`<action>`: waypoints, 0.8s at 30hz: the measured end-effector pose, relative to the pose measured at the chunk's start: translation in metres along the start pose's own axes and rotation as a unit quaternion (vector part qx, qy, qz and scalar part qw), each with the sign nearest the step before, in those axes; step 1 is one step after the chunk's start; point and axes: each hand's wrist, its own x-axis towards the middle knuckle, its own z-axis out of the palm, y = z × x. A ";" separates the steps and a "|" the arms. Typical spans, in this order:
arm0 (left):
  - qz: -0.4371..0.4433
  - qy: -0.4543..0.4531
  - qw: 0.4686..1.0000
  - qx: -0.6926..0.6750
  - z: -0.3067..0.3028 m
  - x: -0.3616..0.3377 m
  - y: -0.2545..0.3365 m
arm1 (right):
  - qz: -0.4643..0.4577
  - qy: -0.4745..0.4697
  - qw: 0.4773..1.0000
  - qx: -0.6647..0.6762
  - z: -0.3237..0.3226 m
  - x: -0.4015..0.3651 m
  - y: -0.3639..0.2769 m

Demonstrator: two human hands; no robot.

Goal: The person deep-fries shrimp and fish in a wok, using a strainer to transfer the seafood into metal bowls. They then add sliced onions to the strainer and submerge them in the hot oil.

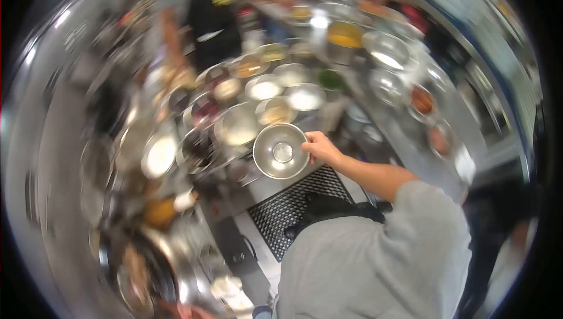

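Observation:
My right hand (pixel 318 148) grips the rim of a round steel bowl (pixel 271 163), thumb and fingers closed on its right side. The bowl is held above the front of the counter, with a small pale circle showing at its centre. At the bottom left edge, a blurred patch of skin, apparently my left hand (pixel 186 312), is beside a dark pan (pixel 167 266). Its fingers and anything in them cannot be made out. Just beyond the held bowl are several steel bowls of food, including one with pale contents (pixel 237 133).
A black perforated mat (pixel 281 225) lies below the held bowl. More bowls, one with orange-red food (pixel 421 101), stand on the right-hand counter. A pot with yellow contents (pixel 345 35) is farther back. Across the counter stands a person in a dark apron (pixel 214 31).

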 end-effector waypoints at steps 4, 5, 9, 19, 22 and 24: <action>0.028 -0.063 0.982 0.175 0.081 0.026 -0.042 | 0.063 0.242 0.966 0.070 -0.128 -0.058 0.045; 0.035 -0.072 0.977 0.199 0.093 0.025 -0.052 | 0.055 0.285 0.951 0.104 -0.152 -0.070 0.050; 0.051 -0.099 0.955 0.275 0.132 0.002 -0.091 | 0.026 0.388 0.895 0.218 -0.222 -0.107 0.066; 0.104 -0.089 0.921 0.365 0.159 -0.050 -0.115 | -0.102 0.595 0.765 0.225 -0.504 -0.185 0.070; 0.123 -0.050 0.920 0.368 0.138 -0.063 -0.100 | -0.023 0.600 0.763 0.241 -0.591 -0.183 0.132; 0.138 -0.020 0.919 0.369 0.115 -0.070 -0.082 | 0.034 0.551 0.808 0.205 -0.632 -0.182 0.178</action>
